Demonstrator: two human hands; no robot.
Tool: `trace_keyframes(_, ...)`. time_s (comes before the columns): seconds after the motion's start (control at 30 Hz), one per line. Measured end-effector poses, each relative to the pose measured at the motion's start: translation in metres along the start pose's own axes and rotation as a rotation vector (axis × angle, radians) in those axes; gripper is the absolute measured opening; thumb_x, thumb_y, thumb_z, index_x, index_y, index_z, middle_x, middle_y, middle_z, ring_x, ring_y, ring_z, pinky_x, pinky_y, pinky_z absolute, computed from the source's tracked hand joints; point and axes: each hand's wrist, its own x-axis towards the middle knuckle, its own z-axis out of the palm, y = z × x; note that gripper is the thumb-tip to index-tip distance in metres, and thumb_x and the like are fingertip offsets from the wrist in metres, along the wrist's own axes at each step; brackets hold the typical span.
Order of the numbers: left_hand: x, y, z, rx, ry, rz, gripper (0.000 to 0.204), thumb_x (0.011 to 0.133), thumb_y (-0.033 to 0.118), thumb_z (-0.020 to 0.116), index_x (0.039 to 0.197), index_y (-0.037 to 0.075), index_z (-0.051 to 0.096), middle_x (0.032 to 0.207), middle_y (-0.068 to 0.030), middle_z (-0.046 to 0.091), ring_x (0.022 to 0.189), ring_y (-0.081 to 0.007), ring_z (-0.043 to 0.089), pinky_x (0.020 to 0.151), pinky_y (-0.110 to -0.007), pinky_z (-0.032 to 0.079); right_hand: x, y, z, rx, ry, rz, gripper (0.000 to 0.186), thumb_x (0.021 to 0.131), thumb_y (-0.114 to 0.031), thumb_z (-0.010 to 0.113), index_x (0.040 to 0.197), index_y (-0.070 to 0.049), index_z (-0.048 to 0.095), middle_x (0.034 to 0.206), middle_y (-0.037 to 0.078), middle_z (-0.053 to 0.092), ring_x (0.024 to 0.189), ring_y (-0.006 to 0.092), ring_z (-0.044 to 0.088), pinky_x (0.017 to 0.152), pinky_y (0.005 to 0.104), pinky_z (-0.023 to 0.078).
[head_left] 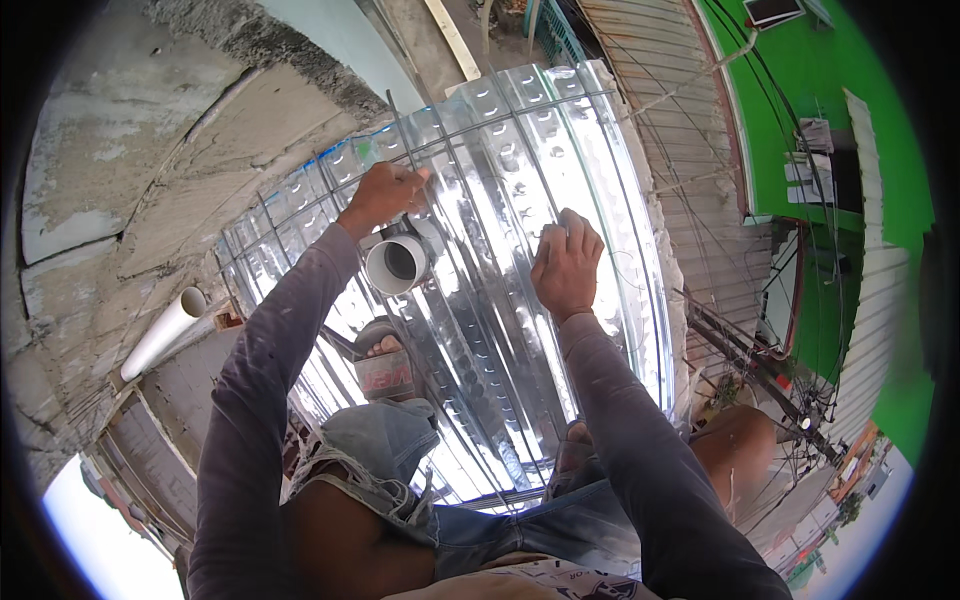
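My left hand (pixel 388 190) is closed near a crossing of thin steel rods (pixel 500 113) laid over shiny ribbed metal sheeting (pixel 470 330); what its fingertips hold is unclear. Just below it, a short white pipe (pixel 397 264) stands open-end up, a grey fitting behind it. My right hand (pixel 566 262) is on the sheeting to the right, fingers curled over the rods, their grip hidden. My sandalled left foot (pixel 385 365) rests on the sheeting below the pipe.
Rough concrete (pixel 120 170) borders the left, with a long white pipe (pixel 160 335) lying there. At the right are corrugated roofing (pixel 665 120), a green wall (pixel 850 70) and tangled overhead cables. My bent legs occupy the lower middle.
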Motion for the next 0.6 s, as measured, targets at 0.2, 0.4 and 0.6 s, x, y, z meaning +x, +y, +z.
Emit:
trace_keyframes(0.2,-0.011,0.045,-0.013,0.738,-0.273,0.074,0.038,0.099,0.033,0.072,0.091,-0.004,0.075,0.079,-0.015,0.076,0.075,-0.0237,0.075,0.074,-0.039,0.057,-0.012,0.015,-0.016,-0.024,0.041,0.039,0.023,0.091,-0.019,0.062,0.108,-0.004,0.064,0.138,0.018,0.057,0.132,0.034,0.052,0.112,0.0502,0.04)
trace_keyframes(0.4,0.007,0.098,-0.016,0.839,-0.383,0.168,0.03,0.099,0.029,0.071,0.095,-0.001,0.075,0.085,-0.014,0.077,0.079,-0.0235,0.074,0.078,-0.037,0.056,-0.017,0.012,-0.01,-0.04,0.036,0.033,0.03,0.089,-0.02,0.061,0.115,-0.005,0.065,0.135,0.014,0.059,0.131,0.0282,0.053,0.115,0.0435,0.039)
trace_keyframes(0.6,-0.032,0.15,-0.016,0.711,-0.195,0.434,0.041,0.106,0.036,0.063,0.114,-0.004,0.071,0.097,-0.0104,0.077,0.091,-0.0182,0.072,0.085,-0.033,0.055,-0.008,0.008,-0.009,-0.033,0.109,0.024,0.022,0.086,-0.01,0.065,0.107,-0.003,0.06,0.136,0.016,0.056,0.132,0.0331,0.052,0.113,0.0477,0.04)
